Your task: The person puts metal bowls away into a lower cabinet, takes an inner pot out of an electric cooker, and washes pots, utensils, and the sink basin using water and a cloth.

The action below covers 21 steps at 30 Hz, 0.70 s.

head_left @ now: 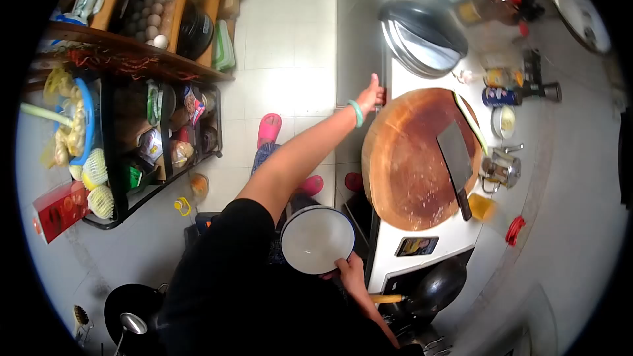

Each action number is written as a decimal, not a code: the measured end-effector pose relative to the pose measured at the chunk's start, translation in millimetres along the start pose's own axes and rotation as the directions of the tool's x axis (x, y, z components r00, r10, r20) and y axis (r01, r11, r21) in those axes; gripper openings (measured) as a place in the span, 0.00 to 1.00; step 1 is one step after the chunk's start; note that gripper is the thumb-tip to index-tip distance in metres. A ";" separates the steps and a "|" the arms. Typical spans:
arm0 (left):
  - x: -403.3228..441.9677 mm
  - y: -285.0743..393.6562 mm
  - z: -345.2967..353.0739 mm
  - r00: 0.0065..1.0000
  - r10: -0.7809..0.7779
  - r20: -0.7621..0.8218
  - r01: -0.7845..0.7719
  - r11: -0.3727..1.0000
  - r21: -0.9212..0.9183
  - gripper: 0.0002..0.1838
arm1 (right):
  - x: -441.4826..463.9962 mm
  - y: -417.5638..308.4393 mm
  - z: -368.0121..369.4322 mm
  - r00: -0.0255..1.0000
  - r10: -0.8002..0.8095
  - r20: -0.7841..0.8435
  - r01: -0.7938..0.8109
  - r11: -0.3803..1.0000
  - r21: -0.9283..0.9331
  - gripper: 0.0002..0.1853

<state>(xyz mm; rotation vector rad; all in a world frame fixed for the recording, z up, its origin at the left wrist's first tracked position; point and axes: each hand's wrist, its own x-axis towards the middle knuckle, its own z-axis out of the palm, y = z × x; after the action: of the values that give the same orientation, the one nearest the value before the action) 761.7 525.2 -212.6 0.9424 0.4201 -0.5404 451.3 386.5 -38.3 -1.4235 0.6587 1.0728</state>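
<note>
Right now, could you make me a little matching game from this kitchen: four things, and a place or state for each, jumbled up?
1. White bowl
2. Cleaver
3. Eggs
4. Left hand

A. On the wooden shelving, at the picture's upper left
B. Stretched out, with a pale green band at its wrist
C. Held at its rim by the right hand
D. Resting on the round chopping board

Pairs: 1-C, 2-D, 3-A, 4-B

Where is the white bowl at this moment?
In the head view, the white bowl is below centre, its rim held by the right hand, left of the round chopping board.
</note>
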 end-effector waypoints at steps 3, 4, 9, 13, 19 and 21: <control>23.2 -9.5 -11.6 0.997 -0.062 -0.054 0.055 0.991 -0.126 0.42 | 26.3 -12.6 10.6 0.999 0.040 -0.032 -0.039 0.999 0.038 0.17; 26.5 -12.0 -16.9 0.999 -0.042 -0.011 0.040 0.988 -0.147 0.41 | 35.7 -18.1 12.6 0.999 0.038 -0.034 -0.037 0.999 0.029 0.17; 7.2 -16.1 -64.6 0.991 0.133 -0.013 -0.133 0.977 -0.166 0.16 | 69.1 -42.1 20.2 0.995 0.094 -0.038 -0.090 0.993 0.080 0.16; -43.1 32.1 -158.5 0.954 0.273 -0.129 -0.222 0.924 0.310 0.08 | 105.4 -70.5 30.0 0.975 0.200 -0.095 -0.189 0.976 0.109 0.17; -77.8 149.0 -265.5 0.751 0.561 -0.347 -0.045 0.567 0.822 0.12 | 220.5 -101.9 64.2 0.962 0.143 -0.232 -0.054 0.935 0.350 0.18; -72.7 174.8 -284.0 0.668 0.681 -0.301 -0.016 0.418 0.908 0.13 | 263.6 -123.7 83.3 0.933 0.158 -0.324 0.064 0.812 0.581 0.16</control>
<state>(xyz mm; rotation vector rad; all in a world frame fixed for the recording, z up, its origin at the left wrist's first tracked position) 779.9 866.1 -209.0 2.2187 0.5289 0.1151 651.1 537.7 -208.5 -1.0553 1.1845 0.5573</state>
